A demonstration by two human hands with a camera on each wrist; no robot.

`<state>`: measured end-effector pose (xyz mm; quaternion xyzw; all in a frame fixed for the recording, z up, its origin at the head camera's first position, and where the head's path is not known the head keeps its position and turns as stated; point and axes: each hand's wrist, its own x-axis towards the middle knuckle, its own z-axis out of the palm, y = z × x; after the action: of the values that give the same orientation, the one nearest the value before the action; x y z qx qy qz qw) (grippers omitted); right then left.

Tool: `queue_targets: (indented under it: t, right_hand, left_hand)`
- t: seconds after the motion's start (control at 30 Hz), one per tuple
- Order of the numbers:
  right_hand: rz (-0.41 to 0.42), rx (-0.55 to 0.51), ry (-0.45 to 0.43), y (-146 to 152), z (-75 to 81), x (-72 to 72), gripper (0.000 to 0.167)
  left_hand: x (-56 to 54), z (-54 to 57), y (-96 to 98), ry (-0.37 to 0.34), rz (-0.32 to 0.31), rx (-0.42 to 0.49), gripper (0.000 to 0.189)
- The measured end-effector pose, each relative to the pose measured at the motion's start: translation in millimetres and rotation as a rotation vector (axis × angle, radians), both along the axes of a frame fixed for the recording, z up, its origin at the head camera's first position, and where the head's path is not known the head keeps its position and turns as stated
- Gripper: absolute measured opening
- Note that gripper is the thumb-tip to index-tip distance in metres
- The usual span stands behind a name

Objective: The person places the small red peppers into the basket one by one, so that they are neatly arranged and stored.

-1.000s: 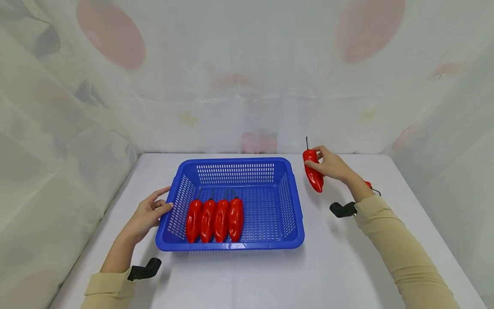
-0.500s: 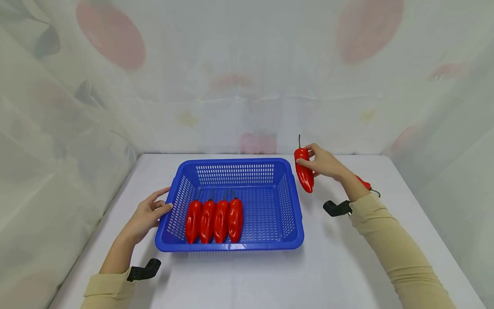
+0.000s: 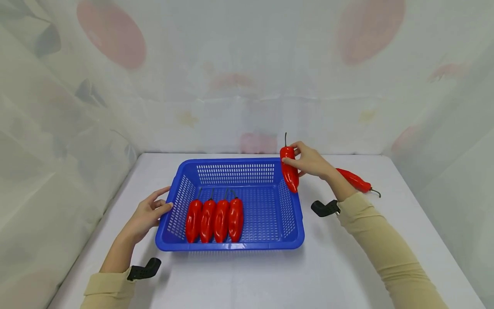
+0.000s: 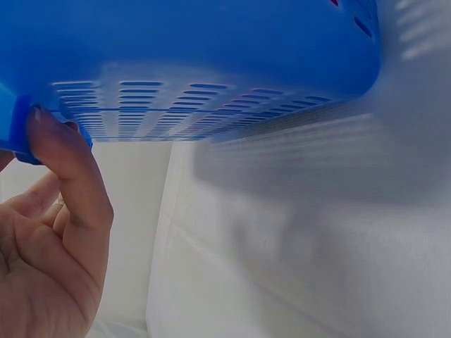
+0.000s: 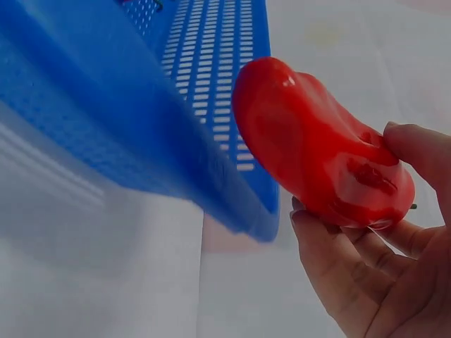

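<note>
A blue plastic basket with slotted walls sits on the white table. My left hand holds its left rim; the left wrist view shows a finger bent over the rim. Inside, several red peppers lie side by side in the left half, stems pointing away from me. My right hand grips another red pepper above the basket's far right corner, stem up and tip down. From the right wrist view, thumb and fingers close round the stem end of this pepper, its tip toward the basket.
One more red pepper lies on the table to the right, partly behind my right forearm. A pale printed curtain stands behind the table and along both sides.
My right hand has carried its pepper leftward, from beside the basket to over its right rim. The pepper on the table has come out from behind my forearm. The left hand stays put.
</note>
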<state>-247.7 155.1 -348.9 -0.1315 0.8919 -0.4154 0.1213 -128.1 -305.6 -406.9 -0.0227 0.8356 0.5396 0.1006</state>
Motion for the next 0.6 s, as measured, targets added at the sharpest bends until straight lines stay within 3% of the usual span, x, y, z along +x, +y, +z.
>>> queue_targets:
  t: [0.43,0.6]
  right_hand:
    - [0.06,-0.104,-0.032,-37,3.4,2.9,0.065]
    - [0.088,-0.099,-0.018,-44,0.7,2.2,0.064]
  left_hand:
    - [1.5,3.3,2.1,0.0,0.006,-0.006,0.066]
    - [1.6,3.6,2.1,0.0,0.004,0.0,0.066]
